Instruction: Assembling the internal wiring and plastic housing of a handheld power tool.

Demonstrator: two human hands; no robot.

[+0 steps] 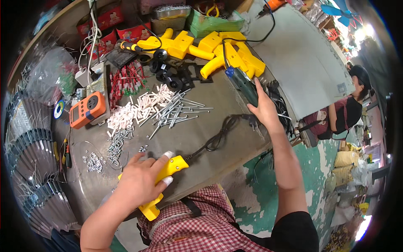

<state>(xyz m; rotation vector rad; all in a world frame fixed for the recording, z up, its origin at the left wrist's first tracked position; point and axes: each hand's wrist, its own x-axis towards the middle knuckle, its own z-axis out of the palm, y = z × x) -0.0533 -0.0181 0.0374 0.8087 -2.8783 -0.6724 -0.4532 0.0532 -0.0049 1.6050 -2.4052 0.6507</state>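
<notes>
While hands (142,178) grip a yellow tool (174,167) and dark driver (244,86), screws (118,145) litter the grey table (235,145) above peeling green floor (262,201).

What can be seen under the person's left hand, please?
Under the left hand is a yellow housing; its upper end, with a black cord leaving it, and its lower part show. The section directly beneath the hand is covered and cannot be seen.

my left hand (142,178) is holding a yellow casing (177,165) at lower centre, my right hand (265,107) a dark tool (243,87) at upper centre.
</notes>
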